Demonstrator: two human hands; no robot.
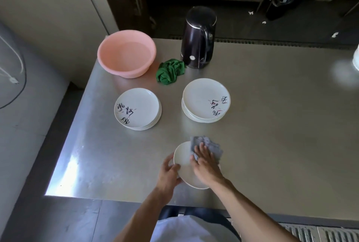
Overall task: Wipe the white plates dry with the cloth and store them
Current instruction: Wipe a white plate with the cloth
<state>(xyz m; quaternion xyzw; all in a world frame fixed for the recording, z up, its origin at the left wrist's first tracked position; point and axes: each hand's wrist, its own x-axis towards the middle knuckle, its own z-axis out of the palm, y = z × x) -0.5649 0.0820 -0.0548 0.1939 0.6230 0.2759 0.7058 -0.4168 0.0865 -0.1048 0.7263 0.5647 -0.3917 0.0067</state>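
Observation:
A white plate [184, 166] is near the table's front edge, with my left hand [169, 173] gripping its left rim. My right hand [206, 162] presses a grey cloth [210, 145] flat onto the plate's right side, fingers straight. Two stacks of white plates with black brush lettering stand farther back: a low left stack [138, 108] and a taller right stack [206, 99].
On the steel table [272, 125], a pink basin [126, 53] stands at the back left. A crumpled green cloth [170, 71] lies beside a dark electric kettle [199, 37]. The table's left edge drops off near the basin.

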